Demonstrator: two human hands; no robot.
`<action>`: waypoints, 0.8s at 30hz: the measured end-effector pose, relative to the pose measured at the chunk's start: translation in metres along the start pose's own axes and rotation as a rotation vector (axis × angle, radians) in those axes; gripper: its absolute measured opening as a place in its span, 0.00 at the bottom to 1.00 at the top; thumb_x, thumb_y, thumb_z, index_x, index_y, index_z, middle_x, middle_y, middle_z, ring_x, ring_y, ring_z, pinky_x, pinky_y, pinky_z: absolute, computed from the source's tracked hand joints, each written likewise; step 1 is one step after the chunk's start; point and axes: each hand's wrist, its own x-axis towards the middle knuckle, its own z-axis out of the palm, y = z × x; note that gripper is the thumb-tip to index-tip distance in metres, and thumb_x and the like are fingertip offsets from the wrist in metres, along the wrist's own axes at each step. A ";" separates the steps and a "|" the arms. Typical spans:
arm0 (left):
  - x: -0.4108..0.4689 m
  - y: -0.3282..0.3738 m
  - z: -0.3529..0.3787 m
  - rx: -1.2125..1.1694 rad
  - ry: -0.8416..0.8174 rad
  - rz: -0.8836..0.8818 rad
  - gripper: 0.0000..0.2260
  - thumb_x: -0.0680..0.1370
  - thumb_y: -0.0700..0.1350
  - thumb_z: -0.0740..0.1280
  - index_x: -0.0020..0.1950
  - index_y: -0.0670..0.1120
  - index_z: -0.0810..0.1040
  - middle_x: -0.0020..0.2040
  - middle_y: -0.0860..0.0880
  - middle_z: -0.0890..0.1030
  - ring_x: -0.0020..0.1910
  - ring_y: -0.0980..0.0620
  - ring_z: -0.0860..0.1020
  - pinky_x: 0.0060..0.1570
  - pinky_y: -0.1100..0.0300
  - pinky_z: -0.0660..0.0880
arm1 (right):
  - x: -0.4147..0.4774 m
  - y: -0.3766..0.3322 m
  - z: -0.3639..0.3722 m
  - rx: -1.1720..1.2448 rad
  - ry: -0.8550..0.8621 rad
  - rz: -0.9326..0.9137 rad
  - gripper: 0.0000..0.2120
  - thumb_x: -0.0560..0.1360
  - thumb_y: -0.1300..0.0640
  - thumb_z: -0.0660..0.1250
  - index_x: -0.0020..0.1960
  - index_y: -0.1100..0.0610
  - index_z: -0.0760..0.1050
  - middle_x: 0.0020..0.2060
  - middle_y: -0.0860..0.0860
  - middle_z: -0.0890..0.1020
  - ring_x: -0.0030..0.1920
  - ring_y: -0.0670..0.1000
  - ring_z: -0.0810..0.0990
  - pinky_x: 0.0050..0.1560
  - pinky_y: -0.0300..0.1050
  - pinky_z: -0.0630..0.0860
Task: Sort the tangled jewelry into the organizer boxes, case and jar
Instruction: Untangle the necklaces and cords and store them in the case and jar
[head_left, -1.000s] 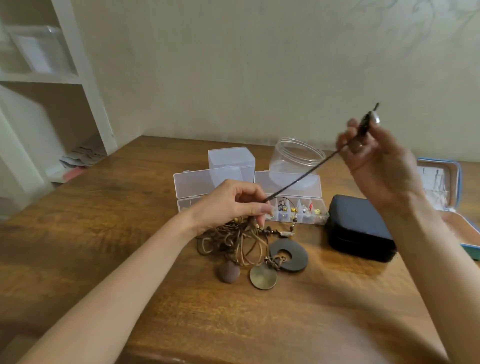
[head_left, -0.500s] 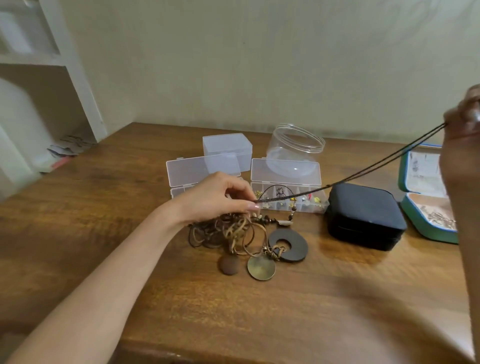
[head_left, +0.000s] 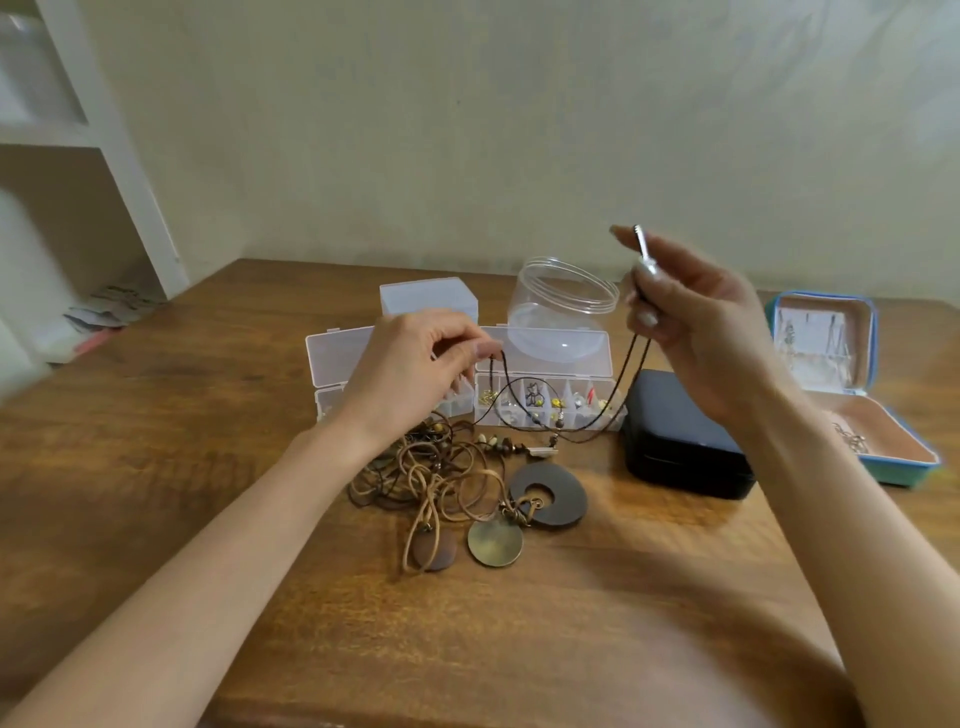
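Note:
A tangle of brown cord necklaces (head_left: 441, 478) lies mid-table with a dark ring pendant (head_left: 550, 496), a brass disc (head_left: 494, 541) and a brown oval pendant (head_left: 436, 553). My left hand (head_left: 410, 374) pinches one end of a thin dark cord necklace (head_left: 587, 434). My right hand (head_left: 696, 322) holds its other end with a silver clasp, raised above the table. The cord sags in a loop over the open organizer box (head_left: 550, 405). Behind stand a clear jar (head_left: 563, 306), a second organizer box (head_left: 332, 364) and a black case (head_left: 680, 436).
A small closed clear box (head_left: 428, 299) stands at the back. An open teal case (head_left: 852, 384) with small jewelry sits at the right edge. White shelves (head_left: 78, 135) stand left of the wooden table (head_left: 519, 623).
My right hand came back in from the far right toward the jar, and the cord, taut before, now hangs slack in a loop. My left hand lifted slightly off the tangle.

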 end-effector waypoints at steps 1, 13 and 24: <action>0.002 0.005 -0.001 0.043 0.015 0.047 0.04 0.74 0.43 0.69 0.44 0.44 0.83 0.34 0.52 0.80 0.32 0.61 0.76 0.33 0.72 0.71 | -0.002 0.001 0.002 -0.032 -0.018 0.019 0.13 0.76 0.66 0.62 0.58 0.59 0.77 0.31 0.50 0.77 0.30 0.46 0.71 0.33 0.35 0.69; 0.037 0.038 0.001 0.006 -0.064 0.171 0.02 0.73 0.41 0.72 0.42 0.43 0.81 0.37 0.49 0.81 0.35 0.59 0.76 0.33 0.71 0.71 | -0.010 0.008 0.027 -0.004 -0.225 0.105 0.02 0.71 0.64 0.65 0.41 0.59 0.74 0.39 0.61 0.83 0.31 0.52 0.78 0.33 0.42 0.76; 0.129 -0.083 -0.039 0.433 -0.300 -0.404 0.38 0.69 0.58 0.73 0.71 0.42 0.64 0.70 0.44 0.68 0.67 0.47 0.68 0.66 0.54 0.66 | 0.058 -0.024 0.063 0.027 -0.175 0.059 0.10 0.74 0.70 0.65 0.38 0.60 0.68 0.33 0.59 0.80 0.29 0.52 0.79 0.32 0.41 0.78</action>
